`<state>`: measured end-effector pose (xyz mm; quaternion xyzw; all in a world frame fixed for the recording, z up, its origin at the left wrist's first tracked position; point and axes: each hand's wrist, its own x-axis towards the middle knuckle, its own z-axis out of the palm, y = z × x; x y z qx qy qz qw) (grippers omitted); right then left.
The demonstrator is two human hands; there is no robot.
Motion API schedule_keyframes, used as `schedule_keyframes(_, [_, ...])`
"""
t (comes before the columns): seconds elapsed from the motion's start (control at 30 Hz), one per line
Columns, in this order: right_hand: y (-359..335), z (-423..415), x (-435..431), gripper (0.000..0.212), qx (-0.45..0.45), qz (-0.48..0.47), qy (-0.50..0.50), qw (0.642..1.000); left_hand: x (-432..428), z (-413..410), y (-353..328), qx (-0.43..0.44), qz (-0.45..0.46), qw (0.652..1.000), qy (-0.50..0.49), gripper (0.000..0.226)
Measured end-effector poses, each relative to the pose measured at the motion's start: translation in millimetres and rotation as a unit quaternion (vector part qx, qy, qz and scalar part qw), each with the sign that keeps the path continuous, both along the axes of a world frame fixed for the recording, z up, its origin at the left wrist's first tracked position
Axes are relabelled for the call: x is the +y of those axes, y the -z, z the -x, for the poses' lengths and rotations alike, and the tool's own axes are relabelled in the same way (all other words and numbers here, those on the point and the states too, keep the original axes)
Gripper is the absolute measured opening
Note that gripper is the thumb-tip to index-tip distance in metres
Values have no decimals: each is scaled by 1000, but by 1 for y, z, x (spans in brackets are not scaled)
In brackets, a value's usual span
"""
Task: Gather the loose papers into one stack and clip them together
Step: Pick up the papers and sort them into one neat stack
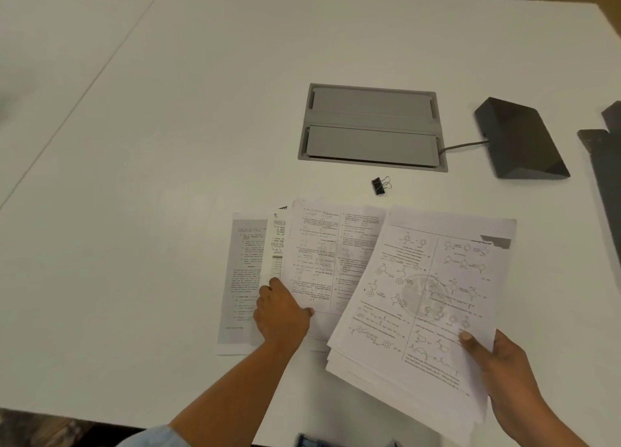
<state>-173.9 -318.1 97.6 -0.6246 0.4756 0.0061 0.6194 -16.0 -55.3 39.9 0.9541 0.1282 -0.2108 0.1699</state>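
Several printed sheets lie fanned out on the white table. My right hand grips a tilted stack of papers by its lower right edge, thumb on top; the top page shows chemistry diagrams. My left hand rests on the loose papers to the left, fingers curled at the edge of a two-column sheet. A greyer text page lies leftmost, partly under the others. A small black binder clip sits on the table just beyond the papers, apart from both hands.
A grey cable hatch is set into the table behind the clip. A dark wedge-shaped device with a cable stands to its right. A dark object lies at the right edge. The table's near edge runs just below my forearms.
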Motion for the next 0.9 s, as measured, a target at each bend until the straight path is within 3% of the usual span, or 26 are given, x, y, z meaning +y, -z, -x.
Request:
schedule_keyframes(0.1, [0,2,-2,29,-8,0,12,1000,0,-3,-2,-10,50,998,-31,65])
schedule_keyframes(0.23, [1,2,-3,30,-9,1,17,1000,5,-4,-2,-9,144,986,-78,21])
schedule_keyframes(0.4, [6,3,-2,29,-1,1,17,1000,13,-2,0,-13,214,968,-128,9])
schedule_keyframes(0.7, [5,-1,1,29,-2,1,9,1000,18,4,5,-9,252,961,-118,30])
schedule_keyframes(0.8, [5,0,1,29,0,4,7,1000,25,5,9,-78,162,975,-133,27])
schedule_keyframes(0.9, [6,1,1,29,4,6,7,1000,30,4,7,-68,41,989,-128,54])
